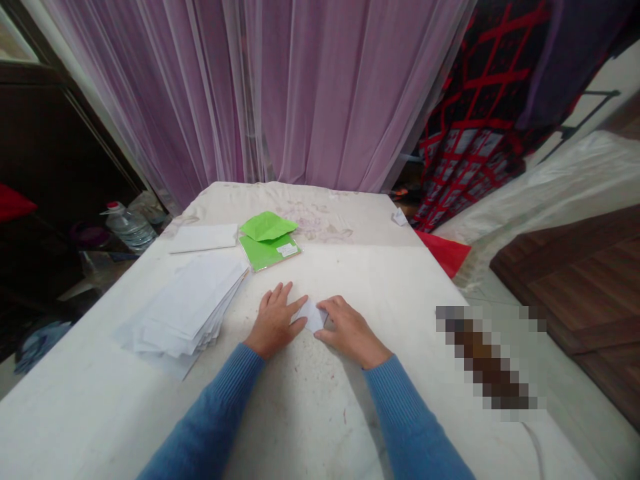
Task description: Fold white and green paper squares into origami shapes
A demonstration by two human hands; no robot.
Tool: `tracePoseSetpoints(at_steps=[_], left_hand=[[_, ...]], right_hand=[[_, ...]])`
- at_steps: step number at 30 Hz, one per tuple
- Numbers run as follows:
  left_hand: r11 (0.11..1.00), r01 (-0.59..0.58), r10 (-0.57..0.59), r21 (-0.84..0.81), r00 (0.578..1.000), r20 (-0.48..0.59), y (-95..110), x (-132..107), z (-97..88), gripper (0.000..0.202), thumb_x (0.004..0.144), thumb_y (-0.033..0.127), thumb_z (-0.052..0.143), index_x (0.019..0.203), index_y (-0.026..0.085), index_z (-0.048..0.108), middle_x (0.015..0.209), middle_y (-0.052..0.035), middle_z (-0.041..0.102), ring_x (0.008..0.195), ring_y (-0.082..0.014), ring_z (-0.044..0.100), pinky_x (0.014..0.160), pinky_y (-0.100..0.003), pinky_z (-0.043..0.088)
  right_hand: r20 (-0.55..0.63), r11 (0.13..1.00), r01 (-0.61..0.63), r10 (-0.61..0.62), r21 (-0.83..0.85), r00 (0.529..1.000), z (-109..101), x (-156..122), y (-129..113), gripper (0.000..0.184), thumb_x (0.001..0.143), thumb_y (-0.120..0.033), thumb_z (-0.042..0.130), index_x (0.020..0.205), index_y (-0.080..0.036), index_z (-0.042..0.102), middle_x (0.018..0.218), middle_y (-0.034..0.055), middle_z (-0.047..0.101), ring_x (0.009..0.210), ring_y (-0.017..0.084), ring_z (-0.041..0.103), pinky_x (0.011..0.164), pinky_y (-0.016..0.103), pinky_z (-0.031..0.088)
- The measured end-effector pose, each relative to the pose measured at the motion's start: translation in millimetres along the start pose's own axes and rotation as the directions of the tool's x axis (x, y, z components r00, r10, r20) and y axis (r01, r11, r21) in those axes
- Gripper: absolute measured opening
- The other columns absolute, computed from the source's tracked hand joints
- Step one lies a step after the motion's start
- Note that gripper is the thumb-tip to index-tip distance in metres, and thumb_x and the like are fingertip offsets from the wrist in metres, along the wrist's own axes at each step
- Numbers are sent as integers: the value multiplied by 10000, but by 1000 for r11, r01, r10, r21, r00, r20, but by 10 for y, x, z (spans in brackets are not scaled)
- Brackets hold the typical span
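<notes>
A small folded piece of white paper (312,315) lies on the white table (350,267) between my hands. My left hand (275,320) rests flat on the table with its fingers stretched out, the fingertips pressing the paper's left edge. My right hand (347,330) has its fingers curled, and their tips pinch or press the paper's right edge. Both arms wear blue sleeves.
A fanned stack of white sheets (185,310) lies left of my hands. Behind it are another white sheet (205,237), a pack of green paper (269,251) and a folded green piece (267,225). A small white scrap (399,217) sits near the far right edge. Purple curtains hang behind the table.
</notes>
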State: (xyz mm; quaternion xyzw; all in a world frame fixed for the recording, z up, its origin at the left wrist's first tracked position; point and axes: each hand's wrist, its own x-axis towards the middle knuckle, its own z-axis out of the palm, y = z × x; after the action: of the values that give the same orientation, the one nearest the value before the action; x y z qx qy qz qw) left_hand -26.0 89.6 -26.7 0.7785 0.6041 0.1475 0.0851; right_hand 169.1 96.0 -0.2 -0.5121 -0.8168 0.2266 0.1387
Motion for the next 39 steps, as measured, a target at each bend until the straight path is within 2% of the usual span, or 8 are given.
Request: tracePoseSetpoints(at_steps=[9, 13, 17, 22, 26, 31, 34, 39], left_hand=[[999, -24, 24, 39, 1000, 5, -9, -23, -7, 502, 850, 420, 620, 1339, 332, 547, 1511, -115, 396, 1401, -366, 319, 1107, -577, 265], [999, -24, 24, 21, 1000, -10, -14, -19, 9, 492, 854, 397, 613, 1332, 294, 559, 1500, -137, 410, 1393, -369, 338, 1107, -580, 273], [1000, 11, -13, -25, 997, -78, -41, -6, 30, 476, 866, 340, 583, 1331, 240, 555, 1479, -148, 439, 1372, -335, 386, 1103, -564, 302], [998, -22, 8, -57, 971, -241, -66, -14, 30, 400, 894, 281, 520, 1290, 265, 573, 1422, -79, 525, 1342, -292, 432, 1111, -581, 281], [991, -124, 116, -42, 978, -171, -25, -38, 17, 342, 899, 294, 531, 1230, 296, 614, 1345, -31, 602, 1331, -300, 442, 1120, -621, 218], [990, -137, 132, -39, 986, -104, 16, -41, 5, 326, 907, 364, 535, 1216, 308, 624, 1312, -21, 628, 1309, -301, 463, 1128, -634, 185], [989, -143, 139, -36, 986, -88, 16, -45, -4, 325, 904, 370, 544, 1216, 336, 629, 1327, -19, 616, 1302, -302, 468, 1132, -632, 173], [988, -143, 141, -65, 990, -27, -5, -52, -41, 310, 905, 370, 553, 1202, 417, 634, 1367, 13, 583, 1328, -316, 439, 1112, -672, 163]], right_hand=[[-123, 990, -142, 143, 17, 982, 71, 174, 74, 168, 821, -254, 621, 976, -206, 667, 843, 34, 665, 767, 165, 608, 701, 258, 417], [-13, 979, -197, 198, 47, 980, 8, 255, 79, 56, 747, -262, 669, 727, -211, 660, 623, -29, 604, 589, 127, 522, 560, 237, 323], [95, 970, -173, 158, 171, 983, -60, 367, 107, 219, 736, -249, 637, 541, -192, 555, 497, -69, 464, 510, 93, 410, 506, 223, 251], [-147, 944, -302, 320, 132, 936, -4, 489, 65, 193, 793, -308, 612, 639, -192, 597, 592, -44, 542, 575, 108, 470, 543, 224, 275], [-279, 962, -264, 236, -65, 931, 106, 462, 49, 120, 829, -295, 593, 763, -211, 648, 751, -7, 618, 660, 125, 523, 592, 232, 309], [-411, 995, -101, 82, -24, 908, 197, 440, 152, 211, 839, -224, 568, 1029, -229, 662, 948, 24, 650, 877, 162, 581, 774, 248, 405], [-429, 1000, -5, 2, -7, 903, 221, 494, 210, 157, 853, -219, 563, 916, -233, 707, 1015, 40, 658, 968, 187, 563, 870, 287, 398], [-362, 996, -88, 77, -14, 929, 199, 617, 216, 69, 797, -299, 673, 789, -241, 708, 958, 26, 650, 944, 198, 550, 841, 311, 381]])
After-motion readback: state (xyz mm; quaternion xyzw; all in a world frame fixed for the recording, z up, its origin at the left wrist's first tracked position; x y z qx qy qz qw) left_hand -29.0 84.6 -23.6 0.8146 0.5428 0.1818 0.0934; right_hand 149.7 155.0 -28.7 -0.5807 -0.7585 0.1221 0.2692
